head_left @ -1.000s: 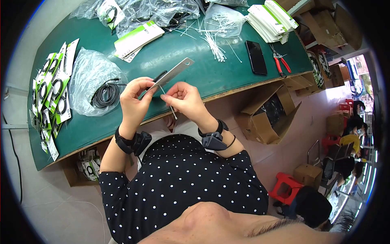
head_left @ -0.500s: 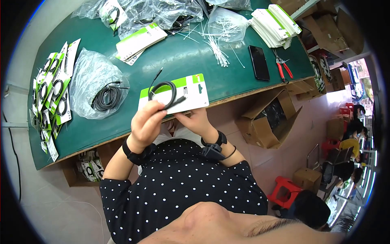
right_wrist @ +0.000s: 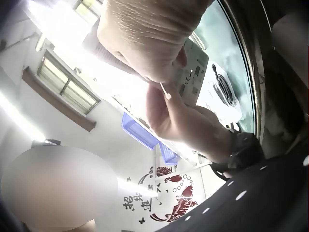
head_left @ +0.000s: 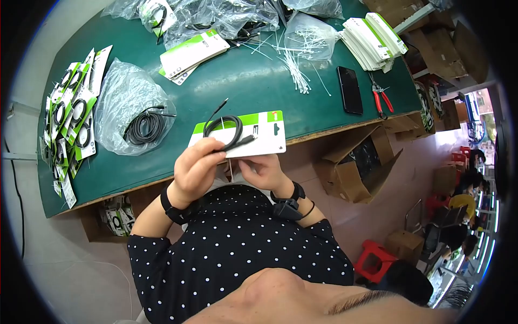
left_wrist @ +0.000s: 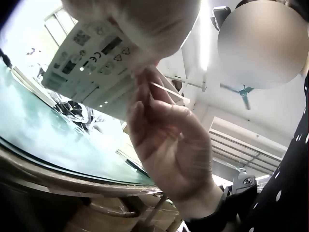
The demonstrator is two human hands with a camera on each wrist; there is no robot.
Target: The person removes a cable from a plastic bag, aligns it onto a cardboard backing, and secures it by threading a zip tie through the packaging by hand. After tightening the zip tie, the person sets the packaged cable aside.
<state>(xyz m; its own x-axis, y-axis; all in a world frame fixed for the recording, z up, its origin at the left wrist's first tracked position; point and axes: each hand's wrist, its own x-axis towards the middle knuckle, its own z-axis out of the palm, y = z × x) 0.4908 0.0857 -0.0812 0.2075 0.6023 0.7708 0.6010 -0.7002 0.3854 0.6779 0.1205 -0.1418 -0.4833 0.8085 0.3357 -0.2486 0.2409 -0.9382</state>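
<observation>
A white and green card [head_left: 267, 141] faces up over the table's front edge, with a coiled black cable [head_left: 239, 129] lying on it. The left hand [head_left: 195, 168] grips the card's lower left edge and the coil's lower part. Behind the card, the fingers of the right hand [head_left: 265, 174] pinch a thin white cable tie [left_wrist: 169, 89], whose end shows in the left wrist view. In the right wrist view the tie's small head [right_wrist: 168, 95] hangs below the hand. The card's printed back [left_wrist: 91, 63] faces that left wrist camera.
Carded cables [head_left: 70, 116] pile at the left, beside a plastic bag [head_left: 116, 92] with a cable coil. Behind lie blank cards [head_left: 194, 54] and loose ties [head_left: 297, 73]. A phone [head_left: 350, 90] and red pliers [head_left: 382, 101] lie right. An open carton [head_left: 345, 175] stands below.
The card has turned from edge-on to face up, showing the cable coil. The right hand has moved from beside the card to behind its lower edge.
</observation>
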